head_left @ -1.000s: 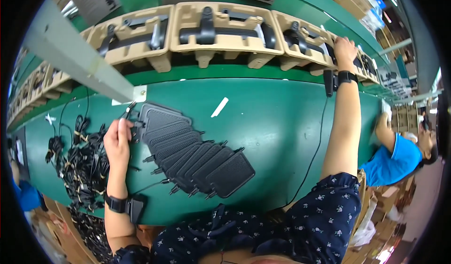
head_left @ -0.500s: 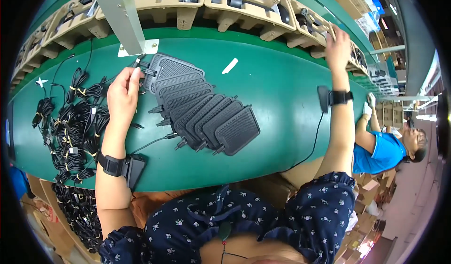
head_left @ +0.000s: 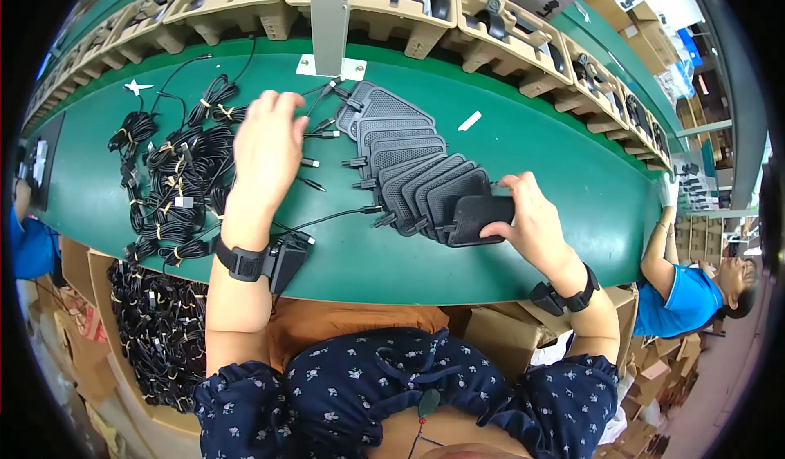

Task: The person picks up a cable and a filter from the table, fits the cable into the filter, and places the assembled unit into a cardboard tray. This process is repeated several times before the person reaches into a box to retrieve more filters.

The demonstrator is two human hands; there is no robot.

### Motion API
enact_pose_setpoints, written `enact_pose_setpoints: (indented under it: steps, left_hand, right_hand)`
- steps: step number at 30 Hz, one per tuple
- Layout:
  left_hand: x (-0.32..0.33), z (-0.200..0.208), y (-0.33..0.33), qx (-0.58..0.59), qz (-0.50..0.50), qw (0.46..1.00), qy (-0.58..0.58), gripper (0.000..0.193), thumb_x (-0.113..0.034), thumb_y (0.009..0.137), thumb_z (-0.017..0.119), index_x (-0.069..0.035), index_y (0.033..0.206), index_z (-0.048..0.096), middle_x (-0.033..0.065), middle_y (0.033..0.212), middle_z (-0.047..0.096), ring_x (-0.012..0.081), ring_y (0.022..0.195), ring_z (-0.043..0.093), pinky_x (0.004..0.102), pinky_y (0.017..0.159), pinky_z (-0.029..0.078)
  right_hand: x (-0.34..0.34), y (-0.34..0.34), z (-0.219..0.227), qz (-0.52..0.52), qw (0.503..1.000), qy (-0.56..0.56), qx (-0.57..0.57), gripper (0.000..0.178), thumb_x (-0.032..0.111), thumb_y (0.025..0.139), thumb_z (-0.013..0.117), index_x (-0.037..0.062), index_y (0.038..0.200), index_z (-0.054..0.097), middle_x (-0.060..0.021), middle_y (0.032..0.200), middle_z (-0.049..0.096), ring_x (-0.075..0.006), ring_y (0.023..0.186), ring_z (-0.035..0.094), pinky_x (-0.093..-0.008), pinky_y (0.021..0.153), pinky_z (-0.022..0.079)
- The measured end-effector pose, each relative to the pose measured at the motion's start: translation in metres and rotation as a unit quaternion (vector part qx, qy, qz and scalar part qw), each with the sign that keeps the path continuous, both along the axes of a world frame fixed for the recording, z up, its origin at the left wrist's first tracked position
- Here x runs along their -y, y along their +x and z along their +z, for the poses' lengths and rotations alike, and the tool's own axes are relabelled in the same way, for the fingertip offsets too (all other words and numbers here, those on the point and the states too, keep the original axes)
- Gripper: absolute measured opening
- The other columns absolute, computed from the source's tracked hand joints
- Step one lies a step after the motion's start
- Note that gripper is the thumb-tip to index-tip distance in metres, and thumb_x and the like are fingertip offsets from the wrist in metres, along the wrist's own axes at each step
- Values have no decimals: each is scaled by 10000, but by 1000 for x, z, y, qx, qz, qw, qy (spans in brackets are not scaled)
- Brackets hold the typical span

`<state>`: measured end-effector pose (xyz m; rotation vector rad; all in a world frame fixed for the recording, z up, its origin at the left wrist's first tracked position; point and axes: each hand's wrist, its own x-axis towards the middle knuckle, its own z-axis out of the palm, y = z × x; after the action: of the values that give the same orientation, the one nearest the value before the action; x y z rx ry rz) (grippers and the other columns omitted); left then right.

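Down on the green worktop (head_left: 523, 156), a fanned row of dark, rounded-triangle pads (head_left: 409, 173) lies overlapping, about eight that can be counted, each with a short cable and plug sticking out to the left. The right hand (head_left: 531, 222) is clamped on the nearest pad (head_left: 482, 214) at the lower right end of the row, thumb under its edge and fingers curled over the top. The left hand (head_left: 262, 152) hovers flat, fingers spread and apart, holding nothing, over the edge of a heap of black coiled cables (head_left: 176, 189) bound with yellow ties; the coils are too tangled to count. Both wrists carry one black strap each, with a small black box attached. Along the far edge runs a line of tan moulded trays (head_left: 237, 5), at least six in view, holding dark parts. One white strip (head_left: 469, 120) lies alone beyond the pads. A second person in blue (head_left: 683, 300) stands at the right.
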<state>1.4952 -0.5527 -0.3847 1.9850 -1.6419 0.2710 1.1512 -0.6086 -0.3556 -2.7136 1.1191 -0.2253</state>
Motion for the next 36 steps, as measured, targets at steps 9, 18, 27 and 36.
enact_pose_setpoints:
  steps: [9,18,27,36]
  left_hand:
    - [-21,-4,67,137,133,977,94,474,32,694,557,-152,1131,568,61,1290,478,300,1222,397,437,968,359]
    - [4,-5,67,-109,89,984,-106,301,-142,879,556,-17,1149,511,116,1021,604,240,946,565,317,853,420]
    - [22,-22,30,-115,-34,991,-52,311,-123,908,523,26,1180,504,49,758,467,118,657,456,238,613,385]
    - [23,-28,42,-153,-29,987,-46,301,-134,914,509,25,1170,514,45,780,469,107,640,454,239,600,373]
  right_hand:
    - [31,-50,51,-148,899,279,303,198,58,807,634,17,996,592,-20,990,580,-55,786,530,-174,667,415]
    - [115,-104,73,-189,891,36,411,264,130,810,640,20,1046,591,33,825,523,-24,701,468,-171,634,390]
    - [271,-176,74,-402,829,-211,325,367,365,795,672,13,892,639,16,668,557,-60,621,471,-235,568,386]
    - [347,-195,72,-430,818,-108,365,394,367,760,724,-17,811,650,-29,696,609,-92,573,532,-250,530,439]
